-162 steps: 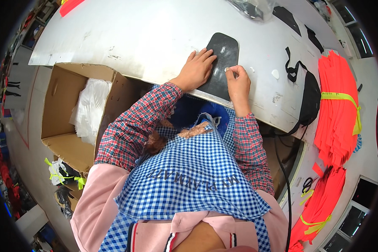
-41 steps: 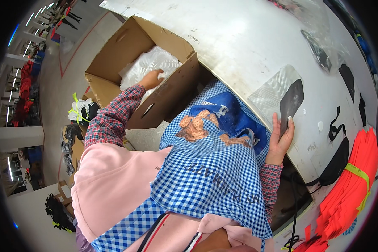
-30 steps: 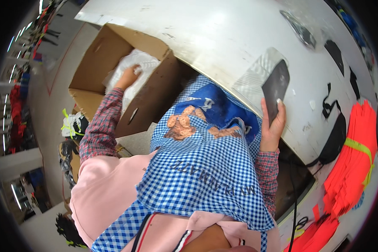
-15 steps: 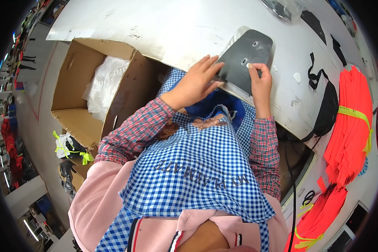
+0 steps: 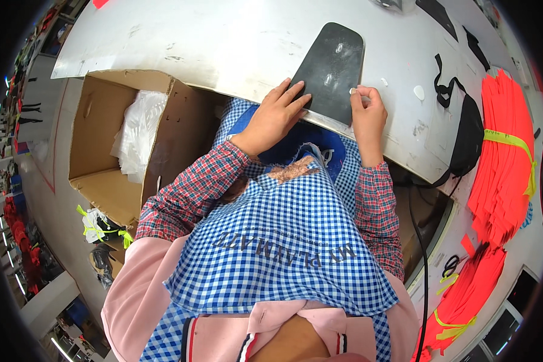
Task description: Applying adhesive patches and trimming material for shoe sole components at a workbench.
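Observation:
A dark, tapered flat panel [image 5: 329,75] with rounded far corners and two small whitish marks lies at the near edge of the white table. My left hand [image 5: 274,117] lies open across its near left edge, fingers stretched out and fingertips on it. Beside its right edge my right hand [image 5: 368,111] is closed in a pinch. A small white piece [image 5: 352,91] shows at the fingertips; its kind is not clear. A white rounded flat piece [image 5: 419,92] lies on the table to the right of that hand.
An open cardboard box [image 5: 111,114] with clear plastic bags [image 5: 140,136] stands left of the table. Black strapped fabric pieces [image 5: 468,130] lie at the right, beside red-orange fabric bundles [image 5: 502,157] tied with yellow strips. Black-handled scissors [image 5: 451,265] lie lower right. A black cable [image 5: 425,271] hangs nearby.
My right hand has drawn back from the panel's slot to its right edge, still pinching. Translucent edging around the panel no longer shows, and its two slots now look whitish. The whole view has shifted.

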Tool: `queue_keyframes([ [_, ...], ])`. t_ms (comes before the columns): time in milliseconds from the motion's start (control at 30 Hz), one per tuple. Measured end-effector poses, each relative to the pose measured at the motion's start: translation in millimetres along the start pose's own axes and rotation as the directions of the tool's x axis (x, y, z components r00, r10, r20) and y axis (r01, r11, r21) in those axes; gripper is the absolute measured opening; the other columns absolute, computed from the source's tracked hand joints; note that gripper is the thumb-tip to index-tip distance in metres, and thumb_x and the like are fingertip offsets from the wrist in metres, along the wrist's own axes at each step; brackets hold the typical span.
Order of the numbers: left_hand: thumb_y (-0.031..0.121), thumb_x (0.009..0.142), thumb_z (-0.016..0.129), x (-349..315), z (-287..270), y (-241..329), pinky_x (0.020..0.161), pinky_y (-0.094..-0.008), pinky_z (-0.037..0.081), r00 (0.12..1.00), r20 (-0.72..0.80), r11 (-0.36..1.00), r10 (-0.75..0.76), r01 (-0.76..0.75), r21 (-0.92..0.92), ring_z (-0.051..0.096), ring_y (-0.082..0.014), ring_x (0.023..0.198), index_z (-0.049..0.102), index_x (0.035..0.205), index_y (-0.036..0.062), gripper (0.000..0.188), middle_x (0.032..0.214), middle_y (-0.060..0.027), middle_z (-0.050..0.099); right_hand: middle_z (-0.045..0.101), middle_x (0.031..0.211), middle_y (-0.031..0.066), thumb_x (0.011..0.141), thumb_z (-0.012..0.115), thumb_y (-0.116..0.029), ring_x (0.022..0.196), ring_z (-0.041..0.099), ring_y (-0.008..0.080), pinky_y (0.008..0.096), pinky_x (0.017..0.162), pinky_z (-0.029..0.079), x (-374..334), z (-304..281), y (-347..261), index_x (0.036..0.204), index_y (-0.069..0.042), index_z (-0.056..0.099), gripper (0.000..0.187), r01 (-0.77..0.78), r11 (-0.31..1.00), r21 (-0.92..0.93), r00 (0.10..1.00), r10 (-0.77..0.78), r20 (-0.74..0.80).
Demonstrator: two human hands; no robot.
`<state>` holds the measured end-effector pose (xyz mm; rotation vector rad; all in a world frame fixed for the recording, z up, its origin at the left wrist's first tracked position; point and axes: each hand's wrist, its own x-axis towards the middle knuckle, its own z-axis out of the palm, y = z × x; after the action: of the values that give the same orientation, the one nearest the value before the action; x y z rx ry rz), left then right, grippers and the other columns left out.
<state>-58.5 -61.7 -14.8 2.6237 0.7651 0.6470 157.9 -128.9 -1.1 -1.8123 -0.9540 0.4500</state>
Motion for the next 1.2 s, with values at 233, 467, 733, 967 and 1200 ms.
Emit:
queue_keyframes([
  [233,0.010,0.092,0.066,2.1,-0.5,-1.6,0.109,-0.0454,0.042,1.000,-0.008,1.000,0.012,-0.012,0.011,0.043,-0.0385,0.137,0.060,0.133,0.0083,0.042,0.146,-0.0143,0.051,0.065,0.068,0.0092,0.093,0.066,-0.016,0.052,0.059,0.0147,0.0310,0.051,0.047,-3.7,-0.2,10.5,0.094,0.000,0.065,0.016,0.090,0.996,-0.014,0.995,-0.090,-0.050],
  [467,0.018,0.092,0.066,6.4,-2.7,-3.3,0.110,-0.0472,0.040,1.000,-0.026,0.998,-0.001,0.000,-0.067,0.043,-0.0415,0.136,0.059,0.133,0.0057,0.042,0.145,-0.0192,0.049,0.067,0.070,0.0100,0.092,0.066,-0.015,0.053,0.061,0.0156,0.0317,0.052,0.048,-2.2,2.4,19.7,0.095,0.000,0.066,0.015,0.103,0.995,0.016,0.992,-0.101,-0.069],
  [733,0.032,0.099,0.059,62.3,10.2,-25.3,0.114,-0.0511,0.033,0.994,-0.092,0.984,-0.052,0.035,-0.175,0.035,-0.0449,0.141,0.052,0.138,0.0013,0.050,0.149,-0.0237,0.043,0.069,0.073,0.0110,0.092,0.066,-0.015,0.058,0.064,0.0171,0.0324,0.055,0.050,-4.5,0.1,17.1,0.097,0.000,0.066,0.016,0.053,0.999,0.004,0.997,-0.052,-0.059],
  [967,0.033,0.102,0.054,79.7,18.9,-31.2,0.118,-0.0599,0.017,0.997,0.073,1.000,-0.024,0.025,-0.018,0.023,-0.0384,0.149,0.050,0.143,0.0092,0.048,0.156,-0.0145,0.038,0.071,0.084,0.0117,0.092,0.066,-0.014,0.067,0.066,0.0187,0.0332,0.063,0.053,-3.6,0.9,14.4,0.097,0.000,0.066,0.016,0.018,1.000,0.001,0.999,-0.018,-0.047],
  [1200,0.031,0.102,0.054,79.2,23.1,-32.7,0.118,-0.0591,0.017,0.996,0.081,0.999,-0.032,0.035,-0.039,0.024,-0.0353,0.149,0.050,0.143,0.0097,0.047,0.157,-0.0138,0.037,0.072,0.105,0.0138,0.092,0.066,-0.014,0.071,0.066,0.0187,0.0332,0.067,0.054,-2.2,2.0,15.6,0.095,0.002,0.066,0.016,0.035,0.999,-0.008,0.999,-0.035,-0.036],
])
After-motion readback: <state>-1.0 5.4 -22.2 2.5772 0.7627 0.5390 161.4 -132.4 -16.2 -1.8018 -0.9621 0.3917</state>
